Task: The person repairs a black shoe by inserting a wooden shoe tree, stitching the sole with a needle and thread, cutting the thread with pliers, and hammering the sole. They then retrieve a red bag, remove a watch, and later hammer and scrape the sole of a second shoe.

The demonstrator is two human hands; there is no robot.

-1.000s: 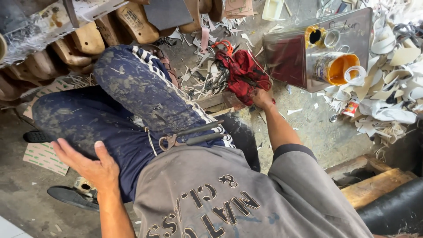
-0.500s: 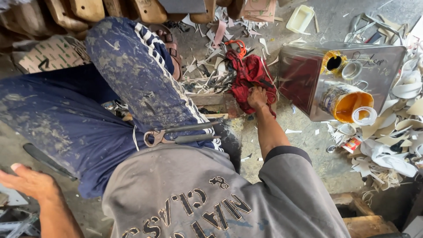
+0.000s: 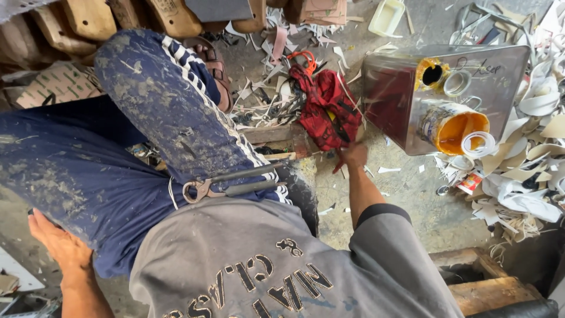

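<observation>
**Right hand at the red cloth, left hand on the thigh**

The red cloth [image 3: 326,109] lies crumpled on the floor [image 3: 412,200] among pale scraps [image 3: 265,103], just left of a metal can [image 3: 400,97]. The right hand [image 3: 353,156] reaches down to its lower edge and touches it there; the fingers are curled toward the cloth, but the motion blur keeps me from telling whether they have closed on it. An orange cord [image 3: 303,58] loops out at the cloth's top edge.

The can lies on its side, its round opening ringed with yellow glue. In front of it stands an open tin [image 3: 456,125] holding orange-yellow glue, and a white tape ring [image 3: 478,143] leans at the tin's rim. More white strips and offcuts are heaped to the right of the can.

Nearer the body, pliers [image 3: 229,185] rest across the lap on the dusty blue trousers [image 3: 159,123], which bear white side stripes. The raised knee points toward a sandal [image 3: 213,68] near the scraps. Wooden lasts [image 3: 94,20] are lined up along the top edge of the view.

The left hand [image 3: 56,241] lies flat and open on the left thigh, palm down, holding nothing. A grey shirt [image 3: 265,265] fills the bottom of the view.
</observation>
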